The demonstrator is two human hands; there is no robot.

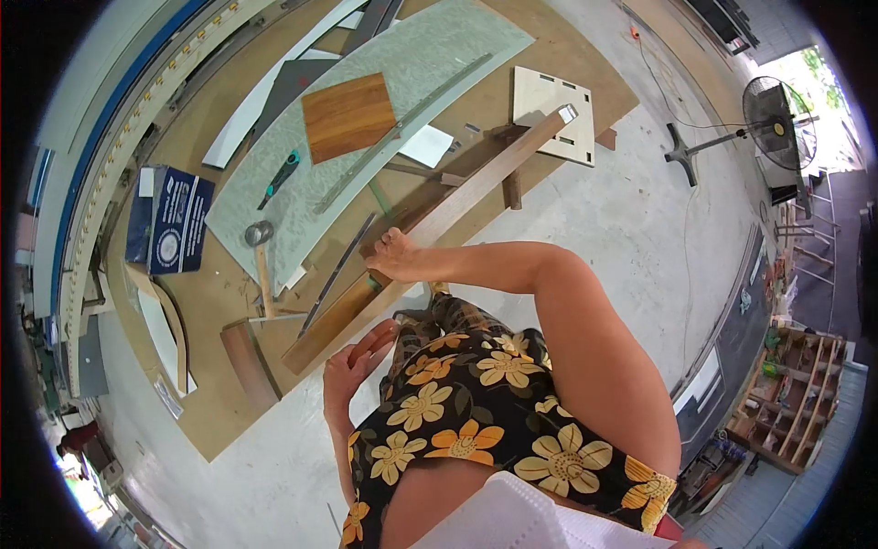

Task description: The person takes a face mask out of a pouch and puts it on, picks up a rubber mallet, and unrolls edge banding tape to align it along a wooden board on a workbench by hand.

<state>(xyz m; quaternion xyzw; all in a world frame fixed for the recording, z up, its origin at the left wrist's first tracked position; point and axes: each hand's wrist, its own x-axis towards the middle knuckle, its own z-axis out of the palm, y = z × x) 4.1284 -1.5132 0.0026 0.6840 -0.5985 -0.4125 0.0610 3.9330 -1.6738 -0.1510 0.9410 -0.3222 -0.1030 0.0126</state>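
Note:
A long wooden plank [485,188] runs diagonally along the near side of the brown worktable. My right hand [393,256] is closed on top of it, fingers curled. A small green bit shows beneath the fist; what the fingers hold, if anything, is hidden. Close to the plank's near end, my left hand [355,368] is raised with its fingers stretched out, holding nothing. A thin dark metal strip [338,274] lies beside the plank. Farther left, a hammer [260,240] with a wooden handle and a teal-and-black utility knife [279,180] rest on the table.
A pale green curved panel [457,46] carries a square brown wood board [347,114]. A blue box [169,220] stands at the table's left. At the far end lies a slotted white board [554,110]. A standing fan [773,119] is on the floor to the right.

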